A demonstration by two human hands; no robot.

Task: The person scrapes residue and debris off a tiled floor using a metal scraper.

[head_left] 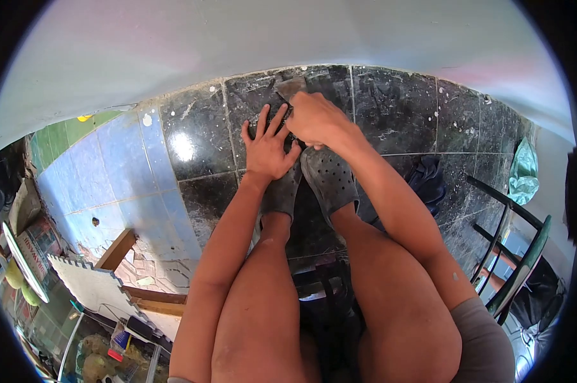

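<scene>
My left hand (270, 148) lies on the black floor tiles (199, 143) with its fingers spread and nothing in it. To its right, my right hand (318, 119) is closed around a scraper, whose flat, dull blade (291, 87) points toward the foot of the wall and rests on the tile. The scraper's handle is hidden inside the fist. White specks and smears mark the tiles around both hands. Just below the hands are my dark clogs (328, 179), with the right one close under my right wrist.
A pale wall (269, 32) rises beyond the tiles. Blue tiles (119, 163) and a wooden piece (116, 249) are at left. On the right are a dark cloth or bag (427, 180), a green plastic bag (523, 171) and a dark metal frame (524, 265).
</scene>
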